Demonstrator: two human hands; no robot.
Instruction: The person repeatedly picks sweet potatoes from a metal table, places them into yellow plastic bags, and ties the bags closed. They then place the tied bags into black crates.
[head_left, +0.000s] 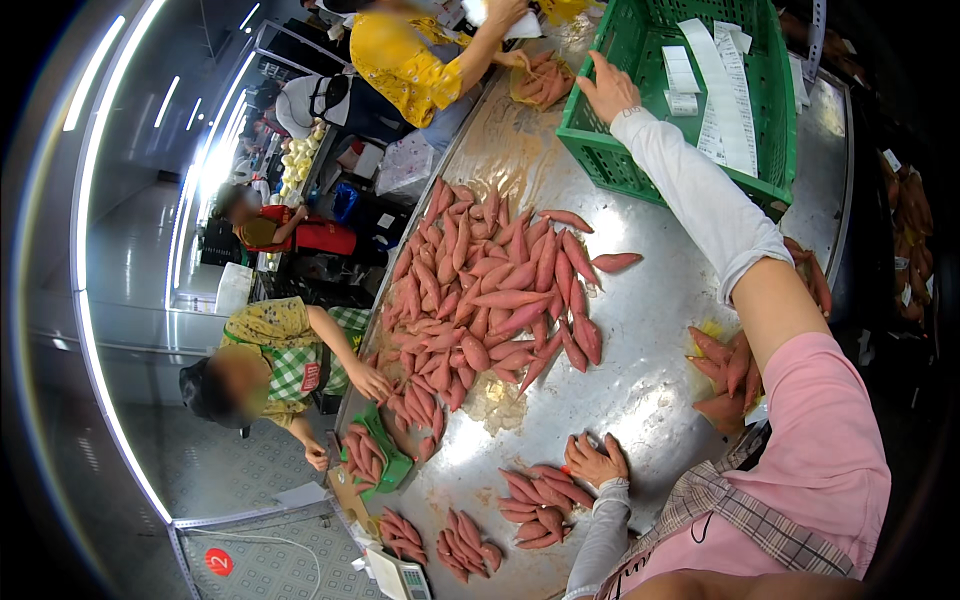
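My right hand (609, 88) reaches out over the near-left rim of a green plastic crate (630, 161). Its fingers are spread with nothing visible in them; whether it presses on the rim is unclear. Inside the crate lie long strips of printed white labels (731, 97). My left hand (596, 459) is low over the metal tabletop (517, 442), beside a small pile of sweet potatoes (541, 506). A small red bit and something whitish show at its fingers, too small to make out. A large heap of red-skinned sweet potatoes (487, 292) covers the middle of the table.
Across the table a co-worker (281, 360) reaches toward a green basket (390, 465) of sweet potatoes. Another person in yellow (409, 64) handles a netted bunch (541, 81). Bagged sweet potatoes (727, 367) lie near my body. A scale (397, 574) stands at the table's lower end.
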